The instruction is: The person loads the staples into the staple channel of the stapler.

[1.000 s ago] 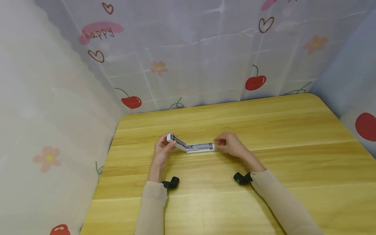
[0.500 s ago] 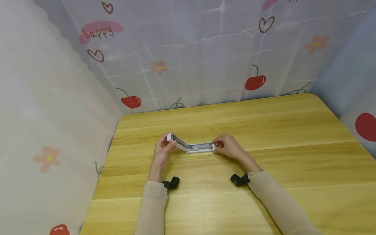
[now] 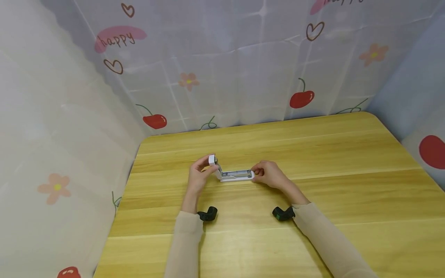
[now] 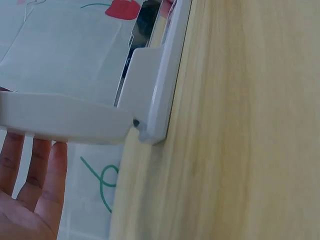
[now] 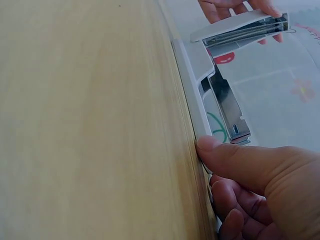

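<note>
A white stapler (image 3: 237, 178) lies on the table with its top arm swung up steeply at the left end. My left hand (image 3: 198, 178) holds the raised end of that arm, thumb in front and fingers behind. The metal staple magazine (image 5: 230, 105) rests above the base, as the right wrist view shows. My right hand (image 3: 272, 174) pinches the right tip of the base between thumb and fingers. In the left wrist view the hinge corner of the stapler (image 4: 145, 95) shows close up, with the left fingers (image 4: 51, 187) beneath the lifted arm.
The wooden table (image 3: 243, 239) spreads around the stapler. Behind it hangs a pale curtain (image 3: 240, 88) printed with cherries, flowers and hearts. Black wrist cameras (image 3: 208, 214) jut from both sleeves over the table.
My right hand has moved left and taken hold of the base's right tip. My left hand has swung the top arm further up and to the right.
</note>
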`<action>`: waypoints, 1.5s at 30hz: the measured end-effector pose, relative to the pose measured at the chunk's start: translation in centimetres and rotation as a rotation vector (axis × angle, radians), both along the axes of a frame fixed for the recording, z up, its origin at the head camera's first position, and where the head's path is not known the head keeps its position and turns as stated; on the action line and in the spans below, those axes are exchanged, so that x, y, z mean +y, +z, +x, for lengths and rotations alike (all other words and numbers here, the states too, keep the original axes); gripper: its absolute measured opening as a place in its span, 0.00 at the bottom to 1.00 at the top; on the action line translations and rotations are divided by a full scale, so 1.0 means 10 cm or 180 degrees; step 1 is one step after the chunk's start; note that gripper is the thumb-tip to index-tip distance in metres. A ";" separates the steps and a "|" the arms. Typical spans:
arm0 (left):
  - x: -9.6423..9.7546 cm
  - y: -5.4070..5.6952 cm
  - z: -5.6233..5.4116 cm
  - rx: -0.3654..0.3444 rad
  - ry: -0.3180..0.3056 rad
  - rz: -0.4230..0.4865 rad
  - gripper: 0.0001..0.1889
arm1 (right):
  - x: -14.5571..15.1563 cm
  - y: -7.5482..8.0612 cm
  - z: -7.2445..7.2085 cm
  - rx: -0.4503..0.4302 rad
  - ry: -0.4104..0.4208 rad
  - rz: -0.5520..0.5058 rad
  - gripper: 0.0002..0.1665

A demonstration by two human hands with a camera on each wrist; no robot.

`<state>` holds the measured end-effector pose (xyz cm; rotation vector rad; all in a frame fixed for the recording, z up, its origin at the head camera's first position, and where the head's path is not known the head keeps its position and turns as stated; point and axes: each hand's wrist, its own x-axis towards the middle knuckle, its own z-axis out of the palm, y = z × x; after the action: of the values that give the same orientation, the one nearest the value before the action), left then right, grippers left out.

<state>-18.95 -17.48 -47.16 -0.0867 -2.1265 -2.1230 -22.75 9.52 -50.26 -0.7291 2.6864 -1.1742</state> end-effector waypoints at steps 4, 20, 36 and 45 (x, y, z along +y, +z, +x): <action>0.13 0.05 -0.03 0.0020 0.0037 -0.0382 0.21 | 0.02 0.01 0.00 0.0023 -0.0007 -0.0012 0.17; 0.70 0.10 -0.07 0.0442 0.0107 -0.2827 0.21 | 0.03 0.00 -0.02 0.0008 0.0029 -0.0079 0.17; 0.84 -0.11 -0.18 0.0485 -0.0256 -0.3035 0.20 | 0.02 -0.05 -0.05 0.0028 0.0038 -0.0053 0.16; 0.81 -0.15 -0.14 0.0347 -0.0383 -0.2752 0.24 | 0.03 -0.03 -0.05 -0.0017 0.0051 -0.0059 0.17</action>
<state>-20.40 -9.39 -48.71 -0.4052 -2.8347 -1.0524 -23.25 9.78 -50.59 -0.7476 2.6640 -1.1971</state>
